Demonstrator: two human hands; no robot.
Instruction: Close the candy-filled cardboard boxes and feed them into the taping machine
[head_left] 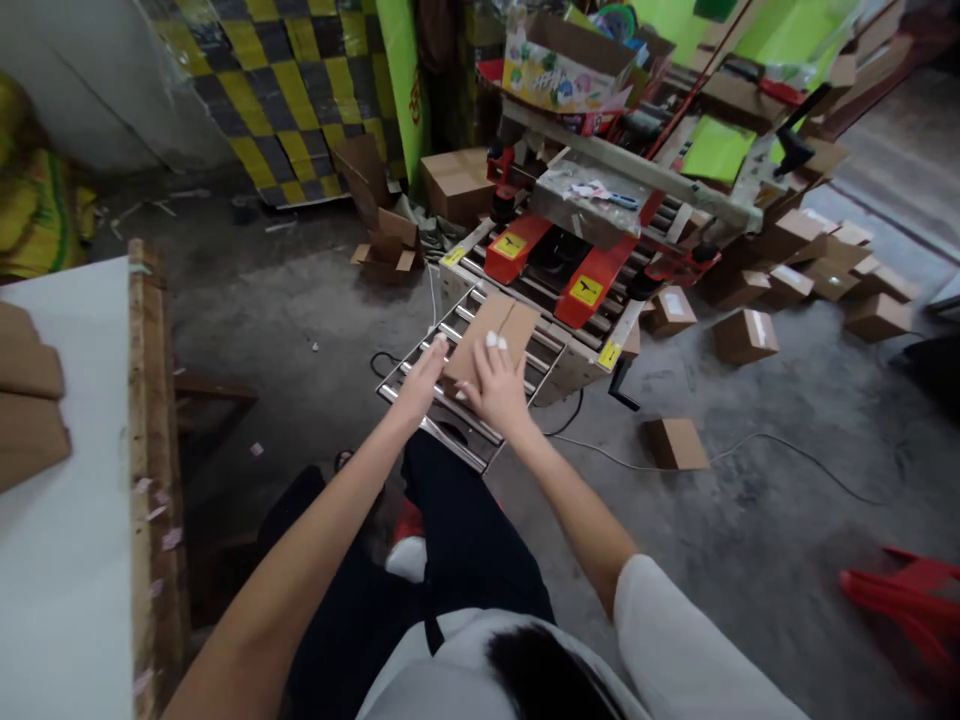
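A small brown cardboard box [501,325] with closed flaps lies on the metal rollers [431,400] of a carton sealing machine [570,270]. My right hand [496,385] lies flat on top of the box, fingers stretched out with white tips. My left hand [424,375] rests with straight fingers against the box's left side. Both hands press on the box without gripping it. The red parts of the machine stand just beyond the box.
Several sealed small boxes [744,335] lie scattered on the concrete floor to the right, one [675,443] near the machine. A white table [64,520] with flat cardboard pieces [30,410] stands at the left. A red plastic thing [911,600] is at lower right. Cables run across the floor.
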